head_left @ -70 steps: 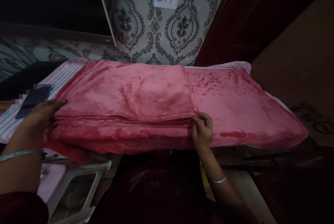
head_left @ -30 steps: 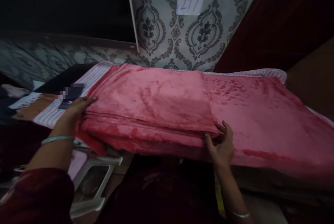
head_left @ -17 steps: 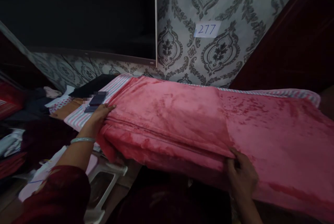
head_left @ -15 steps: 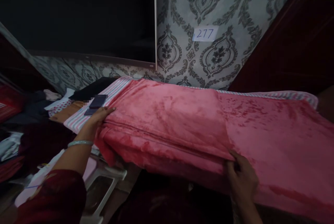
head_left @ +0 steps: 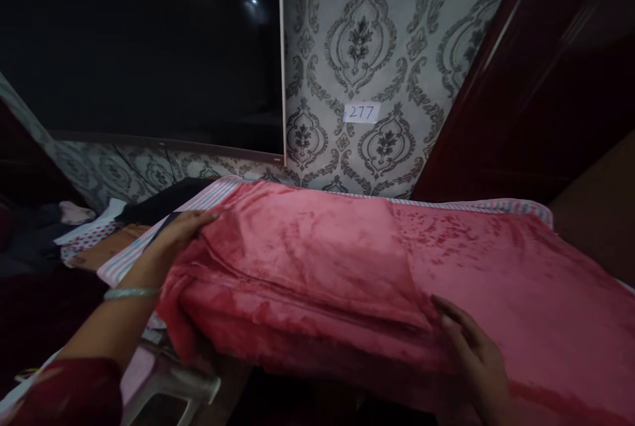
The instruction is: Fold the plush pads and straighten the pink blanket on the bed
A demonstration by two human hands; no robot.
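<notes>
A pink-red plush blanket (head_left: 317, 247) lies spread in front of me, with a folded layer over its left and middle part. At the layer's left edge, my left hand (head_left: 186, 227) is closed on the cloth, which bunches and rises beside the fingers. My right hand (head_left: 473, 346) rests by the layer's near right corner. Its fingers are stretched and apart, and nothing shows between them. A striped border (head_left: 208, 196) of pink, white and grey shows along the far and left edges. Loose folds of the plush hang over the near edge.
A large dark television screen (head_left: 149, 49) is on the patterned wall (head_left: 360, 42), beside a paper marked 277 (head_left: 362, 112). Below my left arm stands a pale plastic stool (head_left: 171, 380). Polka-dot cloth (head_left: 89, 237) and other clothes lie left. Dark red panelling (head_left: 496, 115) slants at right.
My right hand has let go of the layer's near corner and its fingers have straightened. The cloth by my left hand is more bunched and raised. The view has tilted up and right.
</notes>
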